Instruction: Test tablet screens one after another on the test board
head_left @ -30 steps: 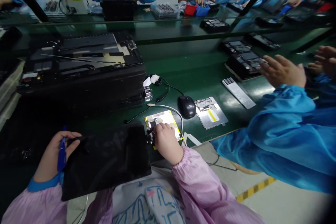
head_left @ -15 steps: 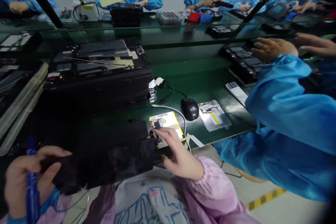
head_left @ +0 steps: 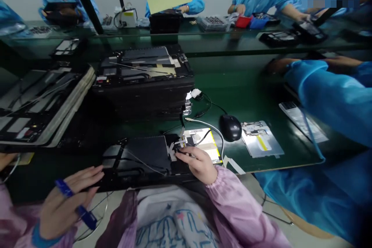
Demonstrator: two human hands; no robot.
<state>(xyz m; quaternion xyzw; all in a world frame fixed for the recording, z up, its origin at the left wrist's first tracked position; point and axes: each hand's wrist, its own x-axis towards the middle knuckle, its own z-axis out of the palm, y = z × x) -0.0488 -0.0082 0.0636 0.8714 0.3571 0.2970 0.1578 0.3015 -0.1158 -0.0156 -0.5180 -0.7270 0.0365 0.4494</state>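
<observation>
Resting on the near edge of the green bench (head_left: 250, 81), the opened black device (head_left: 139, 155) lies flat before you. Your right hand (head_left: 197, 162) curls loosely over its right end, fingertips on the small connector beside the yellow-edged board (head_left: 207, 145). Your left hand (head_left: 65, 205) spreads flat at the device's left corner, a blue pen (head_left: 76, 204) pinned between its fingers. A black mouse (head_left: 230, 127) sits just beyond the board.
</observation>
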